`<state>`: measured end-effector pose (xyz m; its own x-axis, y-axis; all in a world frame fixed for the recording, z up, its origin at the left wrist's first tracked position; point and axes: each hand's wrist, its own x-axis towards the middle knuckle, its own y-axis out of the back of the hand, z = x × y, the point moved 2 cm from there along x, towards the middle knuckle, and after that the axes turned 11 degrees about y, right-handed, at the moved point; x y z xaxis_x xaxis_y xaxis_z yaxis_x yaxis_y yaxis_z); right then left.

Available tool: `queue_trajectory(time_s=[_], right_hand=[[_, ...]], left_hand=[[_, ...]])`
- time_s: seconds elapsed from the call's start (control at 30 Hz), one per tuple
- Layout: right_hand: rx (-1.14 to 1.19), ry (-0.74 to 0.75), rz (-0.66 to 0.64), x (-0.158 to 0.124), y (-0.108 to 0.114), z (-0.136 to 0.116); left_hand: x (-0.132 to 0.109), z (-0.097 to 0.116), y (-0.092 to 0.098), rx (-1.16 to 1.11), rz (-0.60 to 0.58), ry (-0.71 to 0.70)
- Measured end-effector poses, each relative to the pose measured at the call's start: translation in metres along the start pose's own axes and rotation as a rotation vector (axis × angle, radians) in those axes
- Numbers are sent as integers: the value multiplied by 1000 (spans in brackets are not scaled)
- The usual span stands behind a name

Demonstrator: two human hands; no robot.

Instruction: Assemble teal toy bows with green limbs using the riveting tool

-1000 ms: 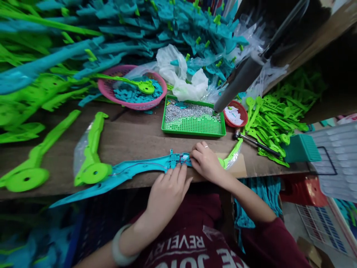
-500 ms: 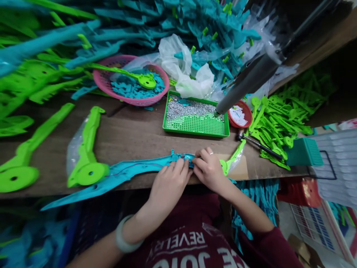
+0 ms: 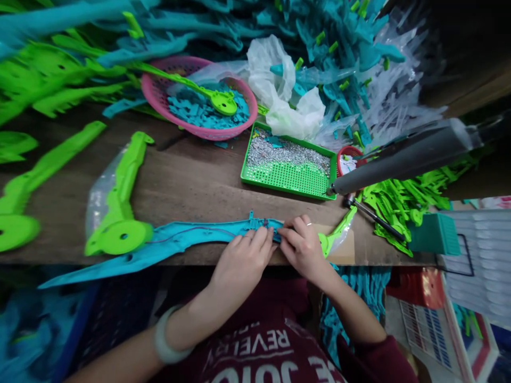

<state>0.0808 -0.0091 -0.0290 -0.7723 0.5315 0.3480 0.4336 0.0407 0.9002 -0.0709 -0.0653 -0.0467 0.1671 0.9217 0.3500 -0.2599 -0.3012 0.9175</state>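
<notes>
At the front edge of a brown wooden table (image 3: pixel 191 181), a long curved blue plastic shell (image 3: pixel 167 234) is touched by left hand (image 3: pixel 239 261) and right hand (image 3: pixel 304 247), fingers bent; any pinch cannot be told. Thin dark wire (image 3: pixel 195 229) is best kept flat.

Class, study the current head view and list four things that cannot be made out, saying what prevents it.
- Head view: the part of the blue piece under the left hand and right hand, which cover it.
- Head view: part of the red basket, behind the grey tool.
- Head view: the disc-ended green piece, cut by the left edge.
- Head view: single silver bits, too small.
</notes>
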Motion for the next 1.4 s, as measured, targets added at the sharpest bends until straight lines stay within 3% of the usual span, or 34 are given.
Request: queue_trajectory(time_s=[0.37, 0.5, 0.67, 0.8, 0.93, 1.1, 1.17, 1.3, 1.4], right_hand=[[123, -185, -90, 3, -4, 1], [159, -198, -111, 5, 8, 2], [0, -196, 102, -9, 40, 2], [-82, -183, 165, -34, 58, -4], [-103, -165, 265, -48, 83, -18], [-201, -46, 497, -39, 117, -38], [-193, 54, 387, -30, 107, -39], [-227, 115, -9, -28, 58, -21], [-210, 113, -111, -39, 33, -7]], left_hand=[[1, 0, -1, 12, 22, -4], [0, 3, -4, 9, 13, 0], [-7, 3, -3, 7, -24, 11], [-19, -2, 9, -21, -16, -23], [-33, -5, 22, -19, 76, -69], [-39, -9, 24, -23, 151, -48], [-37, -9, 19, -19, 154, -69], [-32, -6, 10, -9, 140, -91], [-30, -4, 7, 1, 118, -85]])
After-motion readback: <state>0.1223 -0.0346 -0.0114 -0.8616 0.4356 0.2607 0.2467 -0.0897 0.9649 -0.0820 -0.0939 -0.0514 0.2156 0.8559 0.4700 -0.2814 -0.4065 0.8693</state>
